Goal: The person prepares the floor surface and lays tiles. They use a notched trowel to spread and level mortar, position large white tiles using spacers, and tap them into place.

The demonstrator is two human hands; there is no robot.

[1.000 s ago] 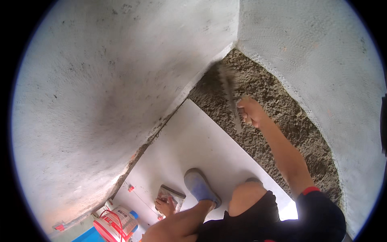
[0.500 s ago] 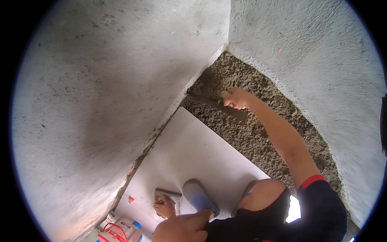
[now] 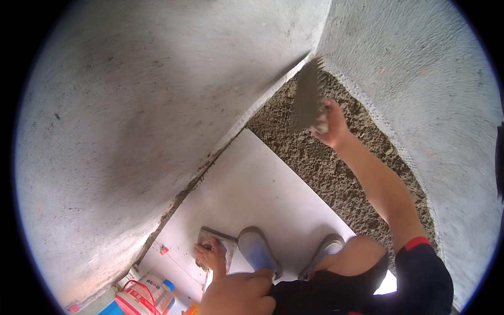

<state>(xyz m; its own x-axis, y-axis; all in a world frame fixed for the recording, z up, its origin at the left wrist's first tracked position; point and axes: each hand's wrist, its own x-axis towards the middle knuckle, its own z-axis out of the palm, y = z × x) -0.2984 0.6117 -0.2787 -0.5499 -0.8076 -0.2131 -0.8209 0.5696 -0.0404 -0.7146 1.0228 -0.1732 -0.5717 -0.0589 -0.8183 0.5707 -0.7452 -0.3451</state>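
My right hand (image 3: 329,126) grips the handle of a grey notched trowel (image 3: 307,92), raised with its toothed edge toward the right, over rough grey mortar (image 3: 325,173) near the inner wall corner. My left hand (image 3: 210,254) is down by my left shoe, its fingers wrapped on a square rubber-edged float (image 3: 226,244) that rests on a large white tile (image 3: 247,178). The mortar bed lies between this tile and the right wall.
Plastered walls (image 3: 126,105) meet at the far corner. A small red clip (image 3: 164,251) sits on a tile joint. A white bucket with red handle (image 3: 142,294), a blue-capped container and a blue object are at lower left. My blue-grey shoes (image 3: 254,249) stand on the tile.
My right hand has lifted the trowel and turned it from lying diagonally across the mortar to upright near the corner. My left hand stays on the float.
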